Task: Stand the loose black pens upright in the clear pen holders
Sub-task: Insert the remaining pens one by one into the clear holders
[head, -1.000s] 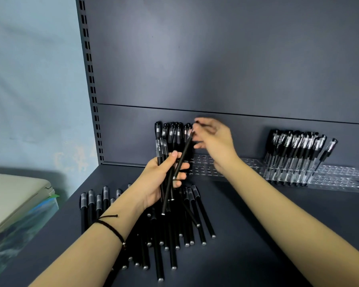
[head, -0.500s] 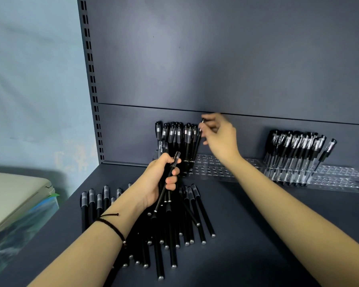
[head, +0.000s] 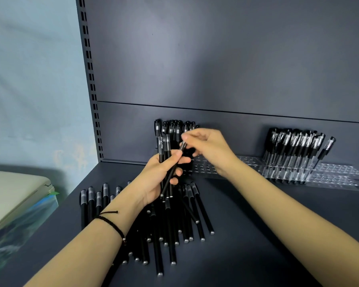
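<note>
Dozens of loose pens [head: 174, 235] are heaped on the dark shelf [head: 267, 235], mostly lying lengthwise toward the camera with their silver ends nearest. A few more lie side by side at the heap's left edge.

The left hand [head: 153, 181] is up over the far end of the heap. Its grip is wrapped round a small bundle [head: 163, 149] of pens held roughly upright, caps up. There's a thin black bracelet [head: 110, 221] on that wrist.

The right hand [head: 209, 150] is just beside it and a bit higher. Its grip is a thumb-and-finger pinch on the cap end of one slanted pen [head: 171, 172]. That pen's lower part runs down across the left palm, under the left thumb, so both hands are touching it.

Clear holders [head: 336, 177] run along the back of the shelf, right up against the grey back panel [head: 216, 59]. One batch of standing pens [head: 174, 128] sits at the left end, partly hidden behind the hands. A second batch [head: 294, 146] stands well to the right, leaning a little, and rows of holes show between them and further right.

Off the shelf's left side there's a beige object [head: 15, 195], can't tell what it is.
</note>
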Demonstrator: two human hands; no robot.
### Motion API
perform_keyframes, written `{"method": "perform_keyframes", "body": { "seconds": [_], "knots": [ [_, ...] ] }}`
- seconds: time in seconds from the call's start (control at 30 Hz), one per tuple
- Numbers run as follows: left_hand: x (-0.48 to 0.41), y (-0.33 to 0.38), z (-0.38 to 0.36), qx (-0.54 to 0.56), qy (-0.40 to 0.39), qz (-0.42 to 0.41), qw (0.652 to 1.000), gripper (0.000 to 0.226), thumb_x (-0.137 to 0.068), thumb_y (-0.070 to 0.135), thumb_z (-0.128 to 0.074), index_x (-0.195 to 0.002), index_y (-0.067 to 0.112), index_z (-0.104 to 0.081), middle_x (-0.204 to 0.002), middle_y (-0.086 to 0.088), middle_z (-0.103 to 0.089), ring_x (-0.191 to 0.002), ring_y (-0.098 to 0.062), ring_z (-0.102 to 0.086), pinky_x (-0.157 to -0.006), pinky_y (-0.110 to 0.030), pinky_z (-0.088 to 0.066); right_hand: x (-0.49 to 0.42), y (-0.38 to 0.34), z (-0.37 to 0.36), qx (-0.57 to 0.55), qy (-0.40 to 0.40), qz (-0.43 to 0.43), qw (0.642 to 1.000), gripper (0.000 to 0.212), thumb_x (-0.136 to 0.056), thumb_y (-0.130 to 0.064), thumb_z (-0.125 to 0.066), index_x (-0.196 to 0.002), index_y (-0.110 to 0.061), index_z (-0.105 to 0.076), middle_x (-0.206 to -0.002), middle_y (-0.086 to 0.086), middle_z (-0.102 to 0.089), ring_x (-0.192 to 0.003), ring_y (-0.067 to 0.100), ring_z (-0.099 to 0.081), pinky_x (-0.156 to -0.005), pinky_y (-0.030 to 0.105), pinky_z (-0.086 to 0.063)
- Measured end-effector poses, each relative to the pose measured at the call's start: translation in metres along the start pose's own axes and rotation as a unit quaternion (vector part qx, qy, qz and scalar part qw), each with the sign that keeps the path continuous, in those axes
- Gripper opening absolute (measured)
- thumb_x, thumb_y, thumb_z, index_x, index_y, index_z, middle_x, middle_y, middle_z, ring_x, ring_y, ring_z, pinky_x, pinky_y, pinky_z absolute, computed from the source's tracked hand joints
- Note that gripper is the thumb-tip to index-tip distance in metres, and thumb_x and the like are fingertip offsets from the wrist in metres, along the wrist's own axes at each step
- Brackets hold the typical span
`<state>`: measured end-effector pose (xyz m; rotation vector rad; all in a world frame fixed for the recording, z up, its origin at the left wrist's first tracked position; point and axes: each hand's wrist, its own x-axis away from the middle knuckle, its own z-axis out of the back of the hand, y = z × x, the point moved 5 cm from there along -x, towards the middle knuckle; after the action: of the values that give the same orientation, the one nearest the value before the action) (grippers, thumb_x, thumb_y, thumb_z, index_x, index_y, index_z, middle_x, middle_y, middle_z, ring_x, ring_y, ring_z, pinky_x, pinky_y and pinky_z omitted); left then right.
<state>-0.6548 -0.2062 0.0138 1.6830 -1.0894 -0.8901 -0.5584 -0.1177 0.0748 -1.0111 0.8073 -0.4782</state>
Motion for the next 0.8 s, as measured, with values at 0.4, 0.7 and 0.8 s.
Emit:
{"method": "perform_keyframes", "body": {
  "seconds": [0.4, 0.7, 0.8],
  "knots": [
    [-0.004, -0.011, 0.003, 0.020, 0.028, 0.088, 0.996, 0.015, -0.100, 0.013, -0.047, -0.113, 0.006, -0.046, -0.069, -0.007, -0.065, -0.041, -0.010, -0.040, -0.032, -0.018, -0.026, -0.044, 0.003, 0.084, 0.113, 0.310, 0.100, 0.939, 0.014, -0.090, -0.022, -0.066, -0.088, -0.020, -0.052, -0.077, -0.002, -0.065, -0.073, 0.024, -0.068, -0.069, 0.048, -0.057],
    [-0.001, -0.010, 0.003, -0.015, -0.006, 0.049, 0.999, 0.027, -0.100, 0.032, -0.050, -0.120, 0.017, -0.060, -0.063, 0.001, -0.058, -0.044, -0.007, -0.040, -0.039, -0.018, -0.033, -0.042, 0.021, 0.045, 0.232, 0.159, 0.128, 0.951, 0.011, -0.093, -0.029, -0.061, -0.091, -0.019, -0.064, -0.082, -0.006, -0.066, -0.078, 0.017, -0.067, -0.072, 0.033, -0.054],
    [-0.003, -0.009, 0.003, -0.027, 0.004, 0.038, 0.999, 0.027, -0.101, 0.029, -0.048, -0.118, 0.010, -0.057, -0.060, 0.001, -0.054, -0.043, -0.006, -0.034, -0.036, -0.016, -0.026, -0.031, 0.016, 0.037, 0.267, 0.168, 0.141, 0.938, 0.028, -0.098, -0.039, -0.051, -0.100, -0.019, -0.071, -0.097, -0.003, -0.065, -0.082, 0.013, -0.059, -0.072, 0.030, -0.046]
  ]
}}
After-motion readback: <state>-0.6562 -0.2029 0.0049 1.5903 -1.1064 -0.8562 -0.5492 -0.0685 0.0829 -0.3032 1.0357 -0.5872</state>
